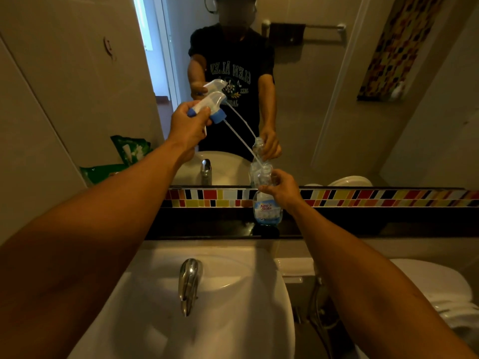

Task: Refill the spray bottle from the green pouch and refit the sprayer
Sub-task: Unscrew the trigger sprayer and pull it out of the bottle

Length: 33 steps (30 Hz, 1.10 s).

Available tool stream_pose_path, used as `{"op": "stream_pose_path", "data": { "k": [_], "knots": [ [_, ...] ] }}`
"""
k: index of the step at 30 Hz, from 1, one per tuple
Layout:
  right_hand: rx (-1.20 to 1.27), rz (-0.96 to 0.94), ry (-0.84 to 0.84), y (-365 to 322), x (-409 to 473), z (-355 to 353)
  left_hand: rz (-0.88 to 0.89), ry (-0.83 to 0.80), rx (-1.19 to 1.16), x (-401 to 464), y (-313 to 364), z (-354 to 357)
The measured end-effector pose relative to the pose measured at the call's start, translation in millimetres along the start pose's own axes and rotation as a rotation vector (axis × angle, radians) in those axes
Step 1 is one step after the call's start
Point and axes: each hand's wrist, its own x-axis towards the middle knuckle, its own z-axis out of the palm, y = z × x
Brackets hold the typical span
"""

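Observation:
A clear spray bottle point(267, 209) with a blue and white label stands on the dark ledge point(363, 226) under the mirror. My right hand point(281, 189) grips its neck. My left hand point(188, 125) holds the white and blue sprayer head point(211, 104) raised up to the left of the bottle. Its long thin dip tube point(239, 139) slants down to the bottle's open mouth, with the tip at or just inside it. The green pouch point(103, 173) lies at the left end of the ledge, partly hidden by my left forearm, with its reflection above it.
A white basin point(233, 320) with a chrome tap point(188, 285) sits below the ledge. A toilet point(440, 288) stands at the right. A strip of coloured tiles point(363, 196) runs under the mirror point(324, 99), which reflects the person, the sprayer and the bottle.

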Motion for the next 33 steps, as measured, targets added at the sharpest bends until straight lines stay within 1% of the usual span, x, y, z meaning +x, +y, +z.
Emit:
{"op": "stream_pose_path", "data": {
  "k": [6,10,13,19,24,28,33],
  "knots": [
    [-0.02,0.018,0.047,-3,-2,-4,-0.081,0.078,-0.063,-7,-6,-14],
    [0.012,0.019,0.072,-5,-5,-4,-0.165,0.127,-0.165,-11,-16,-26],
    [0.022,0.013,0.084,-8,-7,-5,-0.235,0.154,-0.198,-15,-25,-36],
    [0.054,-0.001,0.099,-15,-10,-6,-0.382,0.23,-0.165,-24,-46,-55],
    [0.096,0.019,0.089,-21,-11,-8,-0.462,0.284,-0.003,-29,-68,-68],
    [0.118,0.027,0.073,-22,-13,-10,-0.512,0.292,0.047,-34,-87,-75],
    [0.112,0.029,0.072,-21,-14,-9,-0.57,0.273,0.025,-45,-109,-75]
  ]
}}
